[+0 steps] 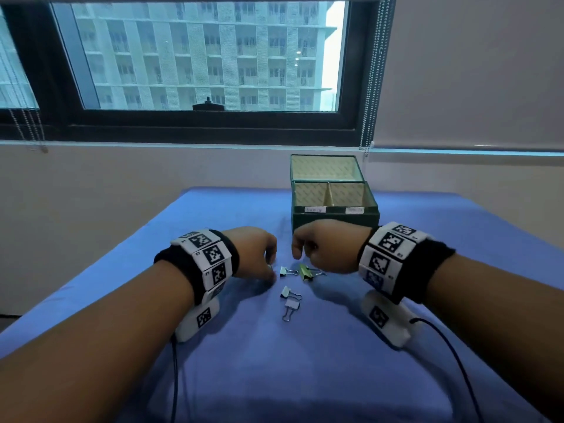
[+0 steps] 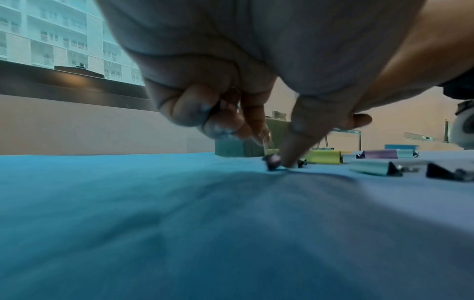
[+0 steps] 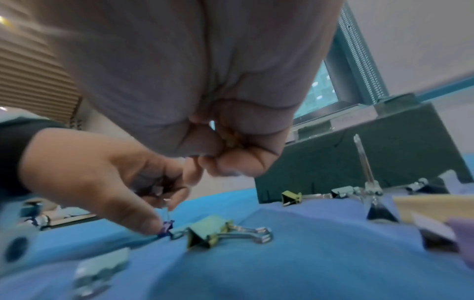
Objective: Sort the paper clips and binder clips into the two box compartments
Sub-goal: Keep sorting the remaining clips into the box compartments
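Note:
A green box (image 1: pixel 335 221) with two labelled compartments stands at the far side of the blue cloth (image 1: pixel 305 361); both compartments look bare. My left hand (image 1: pixel 271 271) pinches a small purple binder clip (image 3: pixel 166 227) between thumb and forefinger, low on the cloth. My right hand (image 1: pixel 300 254) hovers in front of the box, fingers curled into a fist, with something small and yellowish (image 3: pixel 229 140) tucked inside. Between the hands lie a yellow-green binder clip (image 1: pixel 306 272) and a pale one (image 1: pixel 286 271). Two more pale clips (image 1: pixel 290 299) lie nearer me.
The box lid (image 1: pixel 325 167) stands upright behind the compartments. More clips (image 3: pixel 341 191) lie along the box's front wall (image 3: pixel 359 158). Camera cables (image 1: pixel 451 355) trail over the cloth near both wrists. A wall and window rise behind the table.

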`<state>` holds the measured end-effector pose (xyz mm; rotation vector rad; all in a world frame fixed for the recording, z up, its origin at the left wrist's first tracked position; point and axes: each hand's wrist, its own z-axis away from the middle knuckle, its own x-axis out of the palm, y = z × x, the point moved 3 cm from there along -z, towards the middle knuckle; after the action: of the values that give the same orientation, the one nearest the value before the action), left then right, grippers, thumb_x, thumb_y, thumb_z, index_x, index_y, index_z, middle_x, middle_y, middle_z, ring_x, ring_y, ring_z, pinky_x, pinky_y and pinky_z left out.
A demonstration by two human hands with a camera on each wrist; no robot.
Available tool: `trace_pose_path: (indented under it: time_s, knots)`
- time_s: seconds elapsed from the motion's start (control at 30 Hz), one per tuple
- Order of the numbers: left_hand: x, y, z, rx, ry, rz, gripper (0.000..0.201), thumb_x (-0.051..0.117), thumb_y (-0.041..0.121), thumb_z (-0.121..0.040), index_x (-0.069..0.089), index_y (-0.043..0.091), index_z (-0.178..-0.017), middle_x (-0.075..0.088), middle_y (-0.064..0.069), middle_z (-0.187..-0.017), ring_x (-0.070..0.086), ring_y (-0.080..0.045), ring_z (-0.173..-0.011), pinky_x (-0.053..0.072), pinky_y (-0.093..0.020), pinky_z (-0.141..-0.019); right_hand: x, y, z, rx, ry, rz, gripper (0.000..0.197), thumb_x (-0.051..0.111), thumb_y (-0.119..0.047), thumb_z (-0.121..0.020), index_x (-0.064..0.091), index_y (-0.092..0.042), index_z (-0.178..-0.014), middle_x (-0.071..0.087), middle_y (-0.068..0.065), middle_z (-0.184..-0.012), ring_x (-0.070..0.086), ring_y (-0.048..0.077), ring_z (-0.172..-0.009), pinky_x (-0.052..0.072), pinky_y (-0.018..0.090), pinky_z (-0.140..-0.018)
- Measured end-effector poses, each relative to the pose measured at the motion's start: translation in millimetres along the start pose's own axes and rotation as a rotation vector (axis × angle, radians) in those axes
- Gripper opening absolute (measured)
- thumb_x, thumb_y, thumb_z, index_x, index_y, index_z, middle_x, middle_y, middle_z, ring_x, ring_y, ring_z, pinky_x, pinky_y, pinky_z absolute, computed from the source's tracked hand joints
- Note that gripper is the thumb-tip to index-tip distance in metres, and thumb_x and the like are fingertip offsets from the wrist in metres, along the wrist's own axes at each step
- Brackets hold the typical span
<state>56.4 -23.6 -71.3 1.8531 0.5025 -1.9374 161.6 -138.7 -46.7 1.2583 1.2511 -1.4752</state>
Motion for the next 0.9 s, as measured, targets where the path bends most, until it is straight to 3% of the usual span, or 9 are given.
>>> trace_pose_path:
  time_s: [0.07, 0.17, 0.27, 0.33, 0.4, 0.6, 0.77, 0.83, 0.9]
  knots:
    - [-3, -1, 0, -0.031, 0.029, -0.039, 0.019, 0.068, 0.039, -0.079, 0.06, 0.026, -0.091, 0.063, 0.004, -0.095, 0.059, -0.019, -0.087, 0.048, -0.027, -0.071, -1, 0, -11, 0.021, 0.003, 0.009, 0.029, 0.044, -0.006, -0.087, 0.066, -0.02, -0.099, 0.054, -0.009, -0.078, 0.051, 0.016, -0.077, 0.041, 0.023, -0.061]
    - [-6, -3, 0, -0.078, 0.028, -0.075, 0.016, 0.064, 0.032, -0.084, 0.064, 0.021, -0.095, 0.066, 0.0, -0.098, 0.062, -0.022, -0.091, 0.05, -0.029, -0.071, 9, -11, -24, 0.004, -0.049, 0.107, 0.023, 0.055, -0.027, -0.089, 0.066, -0.02, -0.109, 0.059, -0.005, -0.09, 0.054, 0.016, -0.083, 0.043, 0.024, -0.071]
    - [-7, -10, -2, -0.088, 0.048, -0.081, 0.019, 0.06, 0.03, -0.087, 0.063, 0.015, -0.099, 0.067, -0.004, -0.099, 0.063, -0.024, -0.092, 0.054, -0.034, -0.078, 28, -17, -33, -0.025, -0.069, 0.166, 0.023, 0.067, -0.045, -0.078, 0.066, -0.03, -0.096, 0.061, -0.012, -0.08, 0.062, 0.016, -0.078, 0.051, 0.028, -0.073]
    - [-7, -13, -4, -0.085, 0.096, -0.076, 0.018, 0.057, 0.028, -0.089, 0.062, 0.014, -0.098, 0.067, -0.004, -0.1, 0.062, -0.024, -0.092, 0.054, -0.036, -0.081, 25, -19, -38, -0.064, -0.042, 0.162, 0.013, 0.067, -0.038, -0.078, 0.066, -0.029, -0.087, 0.059, -0.013, -0.074, 0.06, 0.011, -0.068, 0.05, 0.025, -0.066]
    - [-8, -14, -5, -0.077, 0.145, -0.06, 0.018, 0.057, 0.031, -0.09, 0.062, 0.016, -0.099, 0.066, -0.003, -0.103, 0.062, -0.024, -0.094, 0.052, -0.034, -0.081, 7, -14, -43, -0.068, 0.024, 0.11, 0.01, 0.067, -0.031, -0.081, 0.068, -0.025, -0.089, 0.059, -0.013, -0.078, 0.059, 0.011, -0.073, 0.049, 0.025, -0.068]
    - [-10, -15, -11, -0.011, 0.26, 0.08, 0.016, 0.056, 0.038, -0.094, 0.053, 0.022, -0.095, 0.055, 0.001, -0.103, 0.055, -0.02, -0.089, 0.047, -0.032, -0.081, -59, 43, -64, 0.164, 0.461, -0.182, 0.01, 0.066, -0.022, -0.083, 0.067, -0.019, -0.093, 0.063, -0.006, -0.091, 0.062, 0.017, -0.086, 0.048, 0.027, -0.07]
    - [-13, -16, -18, 0.043, 0.359, 0.154, 0.016, 0.056, 0.038, -0.094, 0.048, 0.026, -0.088, 0.049, 0.005, -0.094, 0.052, -0.017, -0.081, 0.042, -0.029, -0.074, -63, 60, -59, 0.22, 0.319, -0.409, 0.058, 0.072, -0.036, -0.081, 0.046, -0.031, -0.132, 0.055, -0.006, -0.123, 0.058, 0.016, -0.105, 0.041, 0.029, -0.081]
    - [-14, -16, -19, 0.083, 0.402, 0.188, 0.015, 0.057, 0.039, -0.093, 0.048, 0.028, -0.087, 0.049, 0.006, -0.094, 0.053, -0.017, -0.082, 0.043, -0.03, -0.076, -63, 64, -39, 0.176, 0.361, -0.473, 0.061, 0.071, -0.036, -0.081, 0.042, -0.033, -0.135, 0.053, -0.002, -0.134, 0.055, 0.019, -0.118, 0.041, 0.031, -0.086]
    - [-15, -15, -22, 0.13, 0.419, 0.21, 0.015, 0.058, 0.04, -0.093, 0.049, 0.029, -0.088, 0.048, 0.007, -0.094, 0.054, -0.016, -0.083, 0.045, -0.03, -0.078, -61, 70, -9, 0.15, 0.392, -0.331, 0.058, 0.069, -0.03, -0.084, 0.043, -0.029, -0.135, 0.048, 0.001, -0.139, 0.049, 0.02, -0.125, 0.037, 0.027, -0.09]
